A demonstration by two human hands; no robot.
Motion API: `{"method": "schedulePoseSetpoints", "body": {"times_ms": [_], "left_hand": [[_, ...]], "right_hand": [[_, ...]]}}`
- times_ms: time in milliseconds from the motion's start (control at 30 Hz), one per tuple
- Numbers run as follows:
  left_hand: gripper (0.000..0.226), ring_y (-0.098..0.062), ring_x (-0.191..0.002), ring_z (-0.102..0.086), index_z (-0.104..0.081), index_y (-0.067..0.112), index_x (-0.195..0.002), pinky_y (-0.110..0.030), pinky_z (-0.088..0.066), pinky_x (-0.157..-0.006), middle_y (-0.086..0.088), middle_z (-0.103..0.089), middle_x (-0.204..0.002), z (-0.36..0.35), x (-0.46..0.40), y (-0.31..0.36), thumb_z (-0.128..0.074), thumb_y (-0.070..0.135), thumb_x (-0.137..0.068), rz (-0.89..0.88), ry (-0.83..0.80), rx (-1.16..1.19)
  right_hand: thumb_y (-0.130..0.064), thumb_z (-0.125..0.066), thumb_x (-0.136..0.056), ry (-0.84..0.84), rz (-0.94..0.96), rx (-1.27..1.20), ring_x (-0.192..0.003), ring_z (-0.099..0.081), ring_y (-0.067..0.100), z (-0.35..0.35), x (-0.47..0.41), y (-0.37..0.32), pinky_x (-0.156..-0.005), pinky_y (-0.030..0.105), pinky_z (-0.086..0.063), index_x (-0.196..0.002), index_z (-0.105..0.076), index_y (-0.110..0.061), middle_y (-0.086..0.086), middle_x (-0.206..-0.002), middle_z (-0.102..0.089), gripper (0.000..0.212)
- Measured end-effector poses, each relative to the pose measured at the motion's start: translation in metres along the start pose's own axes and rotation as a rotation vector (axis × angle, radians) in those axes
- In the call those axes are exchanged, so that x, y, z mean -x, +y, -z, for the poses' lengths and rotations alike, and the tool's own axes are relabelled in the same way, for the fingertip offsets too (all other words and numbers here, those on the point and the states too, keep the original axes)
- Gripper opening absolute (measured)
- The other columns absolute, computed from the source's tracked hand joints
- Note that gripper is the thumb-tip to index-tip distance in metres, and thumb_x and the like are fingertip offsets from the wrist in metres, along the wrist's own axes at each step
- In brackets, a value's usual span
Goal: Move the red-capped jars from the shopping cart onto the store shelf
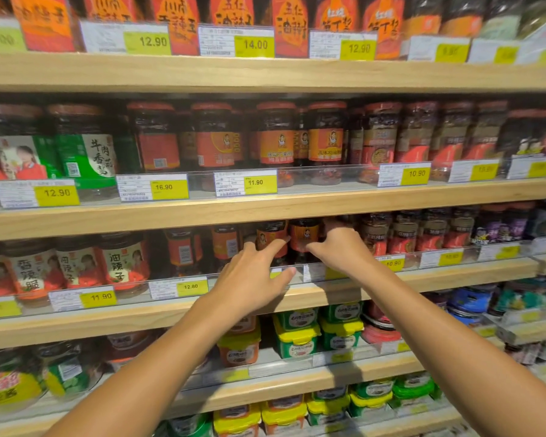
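Note:
A dark jar with an orange label [304, 235] stands on the third wooden shelf [454, 274], behind a clear rail. My right hand [338, 247] wraps it from the right, thumb across the front and fingers behind. My left hand [252, 279] hovers just left of it, fingers apart and holding nothing, its index fingertip reaching between this jar and the neighbouring orange-label jar [267, 239]. The jars' caps on this shelf are hidden under the shelf above. More red-capped jars [276, 137] line the shelf above. The shopping cart is out of view.
Yellow price tags [191, 287] run along every rail. Left of my hands stand jars with red-and-white labels [123, 263]; to the right are brown-label jars [404, 234]. Green and yellow lidded tubs [297, 335] fill the shelf below, under my forearms.

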State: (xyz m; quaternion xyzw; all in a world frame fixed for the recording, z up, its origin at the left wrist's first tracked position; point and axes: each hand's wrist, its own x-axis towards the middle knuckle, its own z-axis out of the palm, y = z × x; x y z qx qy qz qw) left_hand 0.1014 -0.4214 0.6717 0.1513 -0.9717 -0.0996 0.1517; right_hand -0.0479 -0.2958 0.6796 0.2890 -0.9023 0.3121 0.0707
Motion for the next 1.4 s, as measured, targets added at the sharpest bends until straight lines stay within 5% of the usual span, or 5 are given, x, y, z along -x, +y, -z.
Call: {"method": "schedulePoseSetpoints", "body": {"times_ms": [200,733,1133,1300,1400], "left_hand": [[0.062,-0.039,-0.121,-0.054,-0.029,0.040,-0.152,-0.045,-0.050,-0.095,-0.016,-0.050,-0.130,-0.002,-0.008,0.001,-0.043,0.063,-0.096,0.021,-0.010,0.004],[0.061,-0.039,-0.122,-0.055,-0.034,0.034,-0.151,-0.044,-0.050,-0.094,-0.016,-0.052,-0.133,-0.011,-0.018,0.007,-0.042,0.062,-0.097,0.037,0.008,-0.036],[0.062,-0.031,-0.123,-0.053,-0.027,0.038,-0.151,-0.045,-0.051,-0.091,-0.003,-0.042,-0.141,-0.005,0.007,-0.005,-0.046,0.059,-0.096,-0.017,0.091,-0.056],[0.058,-0.017,-0.126,-0.052,-0.035,0.038,-0.149,-0.043,-0.053,-0.090,0.012,-0.045,-0.140,0.009,0.028,-0.026,-0.049,0.054,-0.096,-0.128,0.212,-0.032],[0.054,-0.011,-0.128,-0.049,-0.040,0.037,-0.148,-0.038,-0.052,-0.092,0.016,-0.046,-0.142,0.020,0.041,-0.037,-0.051,0.051,-0.096,-0.153,0.279,-0.050]], "right_hand": [[-0.066,-0.061,-0.083,-0.058,-0.058,-0.020,-0.071,-0.061,0.031,-0.011,-0.013,-0.001,-0.056,0.033,-0.038,-0.088,-0.064,-0.014,0.007,-0.071,-0.065,0.052],[-0.037,-0.069,-0.090,-0.034,-0.024,-0.044,-0.047,-0.036,0.013,0.019,-0.002,0.024,-0.045,0.026,-0.024,-0.057,-0.033,-0.019,-0.002,-0.052,-0.037,0.052],[-0.049,-0.074,-0.085,0.077,0.105,-0.071,-0.043,-0.040,0.010,0.018,0.016,0.029,-0.038,0.021,-0.024,-0.057,-0.040,-0.015,-0.005,-0.047,-0.040,0.056],[-0.050,-0.072,-0.086,0.134,0.194,-0.011,-0.068,-0.054,0.016,0.019,0.039,0.030,-0.049,0.021,-0.030,-0.079,-0.043,-0.020,-0.004,-0.074,-0.051,0.043],[-0.055,-0.069,-0.086,0.160,0.222,0.014,-0.117,-0.060,0.027,0.012,0.046,0.035,-0.087,0.037,-0.054,-0.127,-0.051,-0.008,0.008,-0.123,-0.063,0.064]]}}
